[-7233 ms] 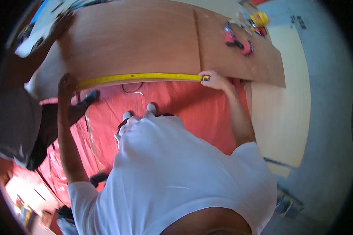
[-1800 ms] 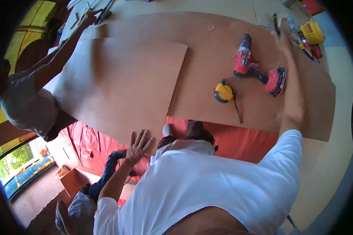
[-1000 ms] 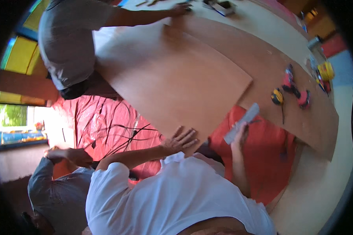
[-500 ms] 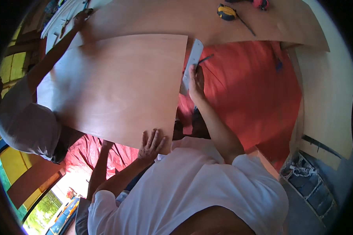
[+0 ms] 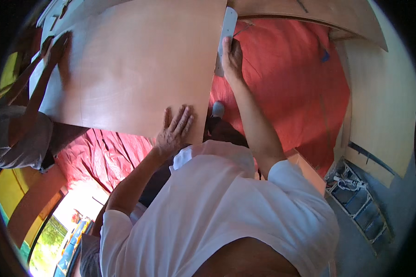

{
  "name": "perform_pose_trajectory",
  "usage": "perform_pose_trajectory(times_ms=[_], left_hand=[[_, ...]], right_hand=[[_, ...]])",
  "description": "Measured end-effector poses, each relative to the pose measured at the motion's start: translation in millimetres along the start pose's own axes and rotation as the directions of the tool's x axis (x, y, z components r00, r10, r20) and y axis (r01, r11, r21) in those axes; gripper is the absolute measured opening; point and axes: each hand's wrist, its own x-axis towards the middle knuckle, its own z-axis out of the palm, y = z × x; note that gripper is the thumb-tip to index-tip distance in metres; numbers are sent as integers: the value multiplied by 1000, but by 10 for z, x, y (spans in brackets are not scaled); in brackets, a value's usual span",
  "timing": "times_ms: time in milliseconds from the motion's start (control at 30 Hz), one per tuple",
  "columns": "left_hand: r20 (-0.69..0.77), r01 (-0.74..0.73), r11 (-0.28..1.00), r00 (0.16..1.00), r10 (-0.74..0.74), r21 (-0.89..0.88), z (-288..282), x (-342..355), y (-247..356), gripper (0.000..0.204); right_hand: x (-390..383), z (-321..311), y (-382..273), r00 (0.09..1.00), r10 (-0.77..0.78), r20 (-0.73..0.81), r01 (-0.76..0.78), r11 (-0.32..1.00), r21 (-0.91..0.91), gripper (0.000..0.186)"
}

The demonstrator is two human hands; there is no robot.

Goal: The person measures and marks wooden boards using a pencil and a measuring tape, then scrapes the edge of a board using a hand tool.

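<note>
The right hand (image 5: 233, 59) pinched a pale strip (image 5: 228, 27), long axis pointing away; left of this grip, the left hand (image 5: 174, 131) lay spread on brown board (image 5: 138, 69).

Pinkish-tan board (image 5: 138, 69), pale grey strip (image 5: 229, 23), bright red sheeting (image 5: 291, 87), plain white shirt (image 5: 217, 207)

No legible lettering or numbers.

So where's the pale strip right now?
In the head view, the pale strip is at upper centre, held in the right hand along the right edge of the brown board, beside the red sheeting.
</note>
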Motion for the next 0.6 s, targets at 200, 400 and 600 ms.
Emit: perform_pose_trajectory(times_ms=[200, 400, 600], left_hand=[[-63, 43, 986, 997, -33, 162, 117, -92, -32, 69], [104, 84, 996, 991, -81, -21, -295, 57, 105, 72], [-313, 91, 988, 941, -126, -126, -414, 1285, -1048, 62]], right_hand=[[-804, -83, -177, 992, 72, 105, -54, 984, -169, 37], [-285, -1, -54, 993, 109, 44, -107, 994, -27, 50], [440, 150, 140, 998, -9, -56, 5, 998, -60, 54]])
